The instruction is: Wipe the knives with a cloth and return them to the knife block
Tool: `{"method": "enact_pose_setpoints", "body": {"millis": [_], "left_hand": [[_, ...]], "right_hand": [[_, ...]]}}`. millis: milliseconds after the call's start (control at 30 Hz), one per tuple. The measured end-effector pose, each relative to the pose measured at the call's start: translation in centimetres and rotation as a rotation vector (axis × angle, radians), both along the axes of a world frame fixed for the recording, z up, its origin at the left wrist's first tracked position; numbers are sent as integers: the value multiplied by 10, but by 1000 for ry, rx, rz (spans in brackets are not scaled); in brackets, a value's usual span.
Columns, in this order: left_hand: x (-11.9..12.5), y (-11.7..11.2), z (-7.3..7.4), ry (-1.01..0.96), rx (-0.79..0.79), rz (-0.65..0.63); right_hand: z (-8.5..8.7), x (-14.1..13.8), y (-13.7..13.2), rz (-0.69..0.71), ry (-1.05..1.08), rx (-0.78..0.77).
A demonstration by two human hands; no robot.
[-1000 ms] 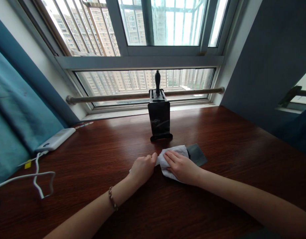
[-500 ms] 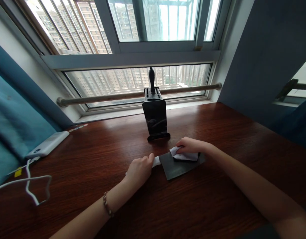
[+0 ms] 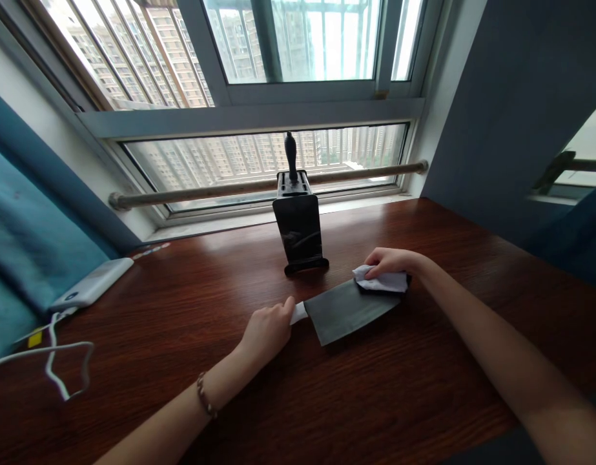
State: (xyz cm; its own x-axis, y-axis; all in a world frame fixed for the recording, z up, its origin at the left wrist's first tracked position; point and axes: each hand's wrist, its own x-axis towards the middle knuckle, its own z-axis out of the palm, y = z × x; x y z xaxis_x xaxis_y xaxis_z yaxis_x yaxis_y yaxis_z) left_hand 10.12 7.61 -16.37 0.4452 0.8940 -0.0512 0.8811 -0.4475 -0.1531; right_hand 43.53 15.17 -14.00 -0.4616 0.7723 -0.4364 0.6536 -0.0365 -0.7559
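A cleaver (image 3: 343, 313) with a broad grey blade and a white handle is held low over the dark red wooden table (image 3: 191, 284). My left hand (image 3: 268, 332) is wrapped round its handle, with the blade pointing to the right. In my right hand (image 3: 392, 261) is a crumpled white cloth (image 3: 382, 281), pressed on the upper far corner of the blade near its tip. A dark layer shows under the cloth's lower edge. Whether the blade touches the table I cannot tell.
A black knife block (image 3: 300, 229) with one dark-handled knife (image 3: 290, 155) in it stands beyond the cleaver, near the window. To the left lie a white power bank (image 3: 92, 284) and a white cable (image 3: 53, 361). A rail (image 3: 205, 192) crosses the window.
My right hand has slid the cloth rightward along the blade toward its tip, uncovering more of the grey surface. My left hand keeps its hold on the handle.
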Motion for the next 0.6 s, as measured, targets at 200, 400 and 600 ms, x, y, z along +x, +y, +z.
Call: {"method": "enact_pose_setpoints", "body": {"millis": [200,400,600], "left_hand": [[0,0,-1,-22,2,38],[1,-1,0,-48,-9,65],[0,-1,0,-58,1,86]], "right_hand": [[-3,5,4,-210,154,-126],[-7,8,6,-299,236,-191],[-10,17,6,-331,244,-210]]}}
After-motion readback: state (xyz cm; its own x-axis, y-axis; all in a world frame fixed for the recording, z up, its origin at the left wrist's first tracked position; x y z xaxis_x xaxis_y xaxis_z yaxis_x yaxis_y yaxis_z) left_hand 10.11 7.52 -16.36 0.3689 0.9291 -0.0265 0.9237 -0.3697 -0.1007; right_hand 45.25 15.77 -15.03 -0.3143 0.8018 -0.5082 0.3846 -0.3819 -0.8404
